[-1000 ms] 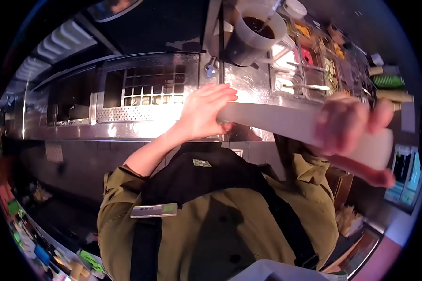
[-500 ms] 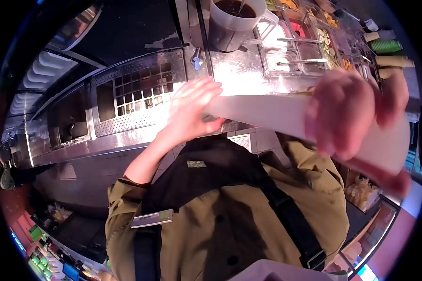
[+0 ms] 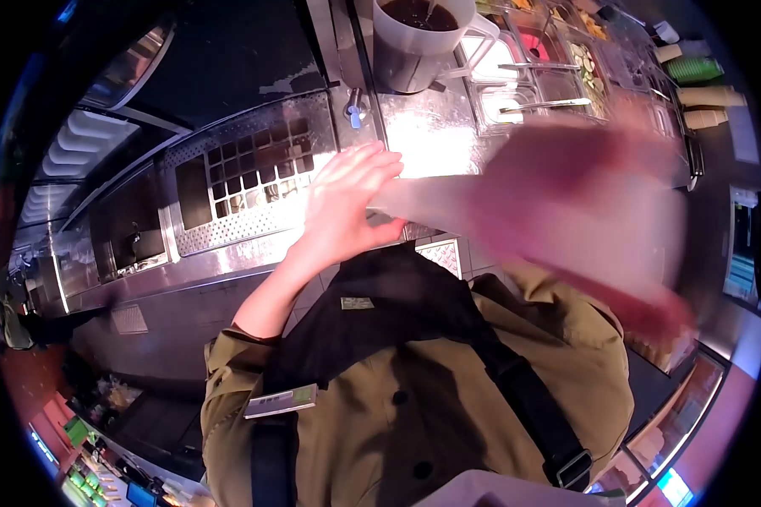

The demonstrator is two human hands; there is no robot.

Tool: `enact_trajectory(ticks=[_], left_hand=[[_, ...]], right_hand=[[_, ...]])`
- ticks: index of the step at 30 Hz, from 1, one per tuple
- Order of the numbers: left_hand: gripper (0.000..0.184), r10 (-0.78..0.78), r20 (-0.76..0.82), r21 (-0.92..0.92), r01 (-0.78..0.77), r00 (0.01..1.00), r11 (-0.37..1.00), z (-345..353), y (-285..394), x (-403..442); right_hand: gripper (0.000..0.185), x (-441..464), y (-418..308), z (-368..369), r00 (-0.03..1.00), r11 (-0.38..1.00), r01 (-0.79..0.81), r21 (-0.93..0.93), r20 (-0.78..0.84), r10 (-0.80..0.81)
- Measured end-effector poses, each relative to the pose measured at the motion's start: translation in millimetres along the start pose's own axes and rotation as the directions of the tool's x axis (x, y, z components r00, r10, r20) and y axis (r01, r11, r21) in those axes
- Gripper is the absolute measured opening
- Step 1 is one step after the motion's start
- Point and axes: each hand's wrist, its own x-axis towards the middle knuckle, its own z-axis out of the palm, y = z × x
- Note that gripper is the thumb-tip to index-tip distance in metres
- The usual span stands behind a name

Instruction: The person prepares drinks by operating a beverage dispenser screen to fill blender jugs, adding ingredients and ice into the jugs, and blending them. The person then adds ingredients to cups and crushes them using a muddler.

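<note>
A long, whitish, translucent tapered container (image 3: 435, 198) stretches between my two hands above the counter's front edge. Motion blur hides its exact kind. My left hand (image 3: 342, 198) grips its narrow left end, with the fingers over the top and the thumb below. Around the wide end, close to the camera, is my right hand (image 3: 558, 186), its fingers strongly smeared by movement. Behind the container stands a clear plastic pitcher (image 3: 410, 55) of dark liquid with a utensil handle sticking out.
Topping tubs (image 3: 558, 89) with spoons fill the back right. A metal grid rack (image 3: 262, 169) is set into the steel counter (image 3: 427, 127) on the left. A blue-handled tap (image 3: 354, 114) sits near the pitcher. Stacked cups (image 3: 710, 97) stand far right.
My right hand and the container's wide end have swung left and become more blurred. My left hand has stayed almost in place on the narrow end.
</note>
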Motion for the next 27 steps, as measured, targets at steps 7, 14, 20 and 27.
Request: enact_trajectory(ticks=[7,14,20,27], left_hand=[[0.052,0.006,0.04,-0.013,-0.005,0.999,1.0,1,-2,-2],[0.051,-0.047,-0.004,-0.038,0.047,0.999,0.998,-1,-2,-2],[0.051,-0.094,0.017,-0.053,0.095,0.995,0.994,-2,-3,-2],[0.087,0.063,0.045,-0.001,-0.063,0.997,0.998,-1,-4,-1]], right_hand=[[0.044,-3,-4,9,0.984,0.969,0.168,0.182,-0.097,-0.152],[0.045,-3,34,6,0.876,0.795,0.431,-0.427,-0.016,-0.483],[0.04,9,61,11,0.815,0.748,0.362,-0.556,-0.201,-0.543],[0.034,-8,-31,-11,0.899,0.898,0.351,-0.264,-0.174,-0.403]])
